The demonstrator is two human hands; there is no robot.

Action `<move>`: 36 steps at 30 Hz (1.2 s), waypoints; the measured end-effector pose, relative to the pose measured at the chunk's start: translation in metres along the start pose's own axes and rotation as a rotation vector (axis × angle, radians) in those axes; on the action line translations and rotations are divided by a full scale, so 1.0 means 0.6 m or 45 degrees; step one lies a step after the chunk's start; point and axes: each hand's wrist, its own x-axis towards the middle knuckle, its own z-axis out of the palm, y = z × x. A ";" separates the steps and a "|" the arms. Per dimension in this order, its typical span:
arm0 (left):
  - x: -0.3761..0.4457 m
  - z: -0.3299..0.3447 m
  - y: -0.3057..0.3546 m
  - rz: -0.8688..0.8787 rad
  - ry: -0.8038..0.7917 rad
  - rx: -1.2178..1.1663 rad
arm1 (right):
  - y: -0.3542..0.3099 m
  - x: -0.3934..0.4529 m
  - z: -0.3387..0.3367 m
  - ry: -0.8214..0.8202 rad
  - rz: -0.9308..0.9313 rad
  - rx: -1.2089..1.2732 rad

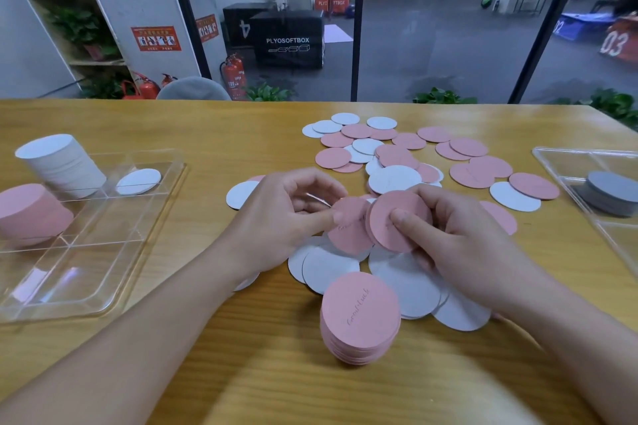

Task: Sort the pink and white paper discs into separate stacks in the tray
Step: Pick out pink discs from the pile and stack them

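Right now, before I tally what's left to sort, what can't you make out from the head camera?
- Loose paper discs under both hands: the left hand and right hand cover them.
- Pink stack in the clear plastic tray: cut by the left edge.
- Second clear tray holding grey discs: cut by the right edge.
- Script on the pink disc stack by the near table edge: too blurred to read with certainty.

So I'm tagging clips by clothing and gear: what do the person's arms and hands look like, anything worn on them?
Both forearms are bare as far as the frame shows; no sleeve edge is visible. The left hand and right hand wear no gloves, and no rings, watch or wristband can be seen. Fingernails look short and unpainted. No markings or cables appear on either arm.
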 end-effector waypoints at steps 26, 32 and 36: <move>0.093 0.078 -0.021 -0.015 -0.103 0.991 | 0.014 0.004 -0.004 -0.013 -0.004 -0.281; 0.077 0.070 -0.007 -0.127 -0.035 0.615 | 0.014 0.002 -0.003 -0.020 0.020 -0.288; 0.069 0.033 -0.006 -0.139 0.038 0.369 | 0.011 0.001 -0.004 -0.023 0.028 -0.275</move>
